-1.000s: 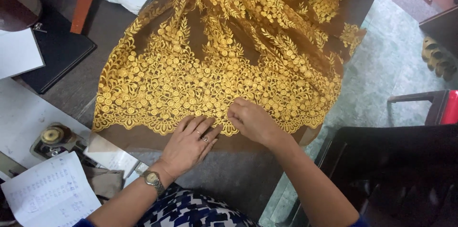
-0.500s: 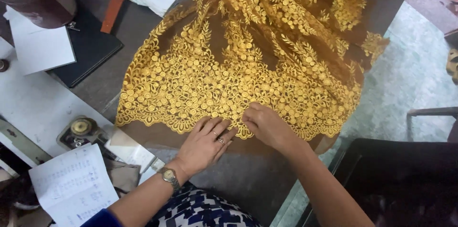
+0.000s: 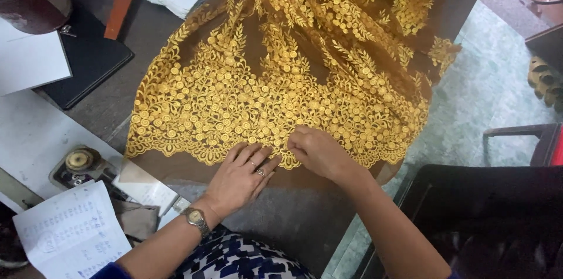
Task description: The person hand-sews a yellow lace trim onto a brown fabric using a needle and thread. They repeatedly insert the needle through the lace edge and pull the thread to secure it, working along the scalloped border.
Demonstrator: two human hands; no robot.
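Observation:
A brown net fabric with dense gold floral embroidery (image 3: 281, 74) lies spread over a dark table, its scalloped hem towards me. My left hand (image 3: 239, 174) rests flat on the plain brown strip just below the hem, fingers spread, with a ring and a wristwatch. My right hand (image 3: 316, 151) is curled beside it, its fingertips pinching the embroidered hem edge near the middle.
A dark notebook (image 3: 82, 59) and white papers (image 3: 32, 62) lie at the left. An open handwritten notebook (image 3: 70, 235) sits at the lower left by a round metal part (image 3: 79, 162). A dark chair (image 3: 487, 214) stands at the right on a green floor.
The view has drifted, so everything sits slightly further right in frame. Both hands stay at the hem, close together; the right hand's fingers have kept working the edge.

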